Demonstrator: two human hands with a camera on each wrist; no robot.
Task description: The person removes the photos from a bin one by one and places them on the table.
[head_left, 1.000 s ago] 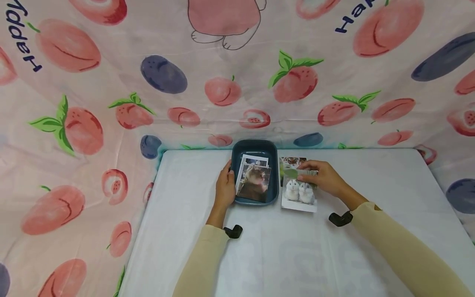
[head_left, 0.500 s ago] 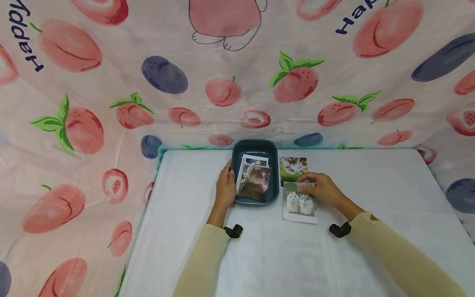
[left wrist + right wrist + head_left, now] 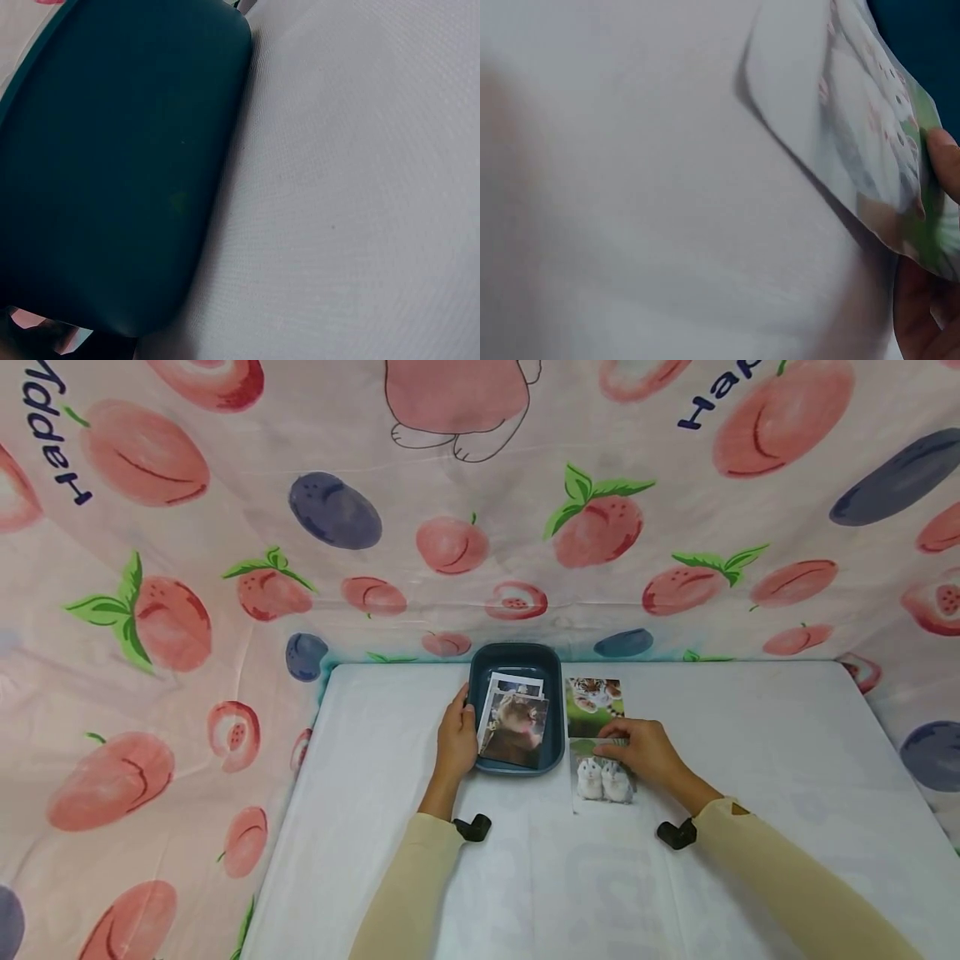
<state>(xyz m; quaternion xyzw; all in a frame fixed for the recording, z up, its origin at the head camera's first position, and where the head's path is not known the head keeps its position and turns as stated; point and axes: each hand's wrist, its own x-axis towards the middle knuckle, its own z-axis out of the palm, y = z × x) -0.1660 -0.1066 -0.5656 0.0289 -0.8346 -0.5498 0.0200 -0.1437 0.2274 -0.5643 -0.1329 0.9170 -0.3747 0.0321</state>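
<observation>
1. The right hand (image 3: 651,752) pinches the bunny picture (image 3: 603,781) near its top, just below the tiger picture (image 3: 591,703) on the counter (image 3: 570,877).
2. The left hand (image 3: 456,739) grips the blue tray (image 3: 516,658), with other pictures (image 3: 513,727) inside.
3. Pinching too hard might bend the bunny picture.
4. Letting go crookedly might make it land crooked, or bump the tiger picture.
</observation>
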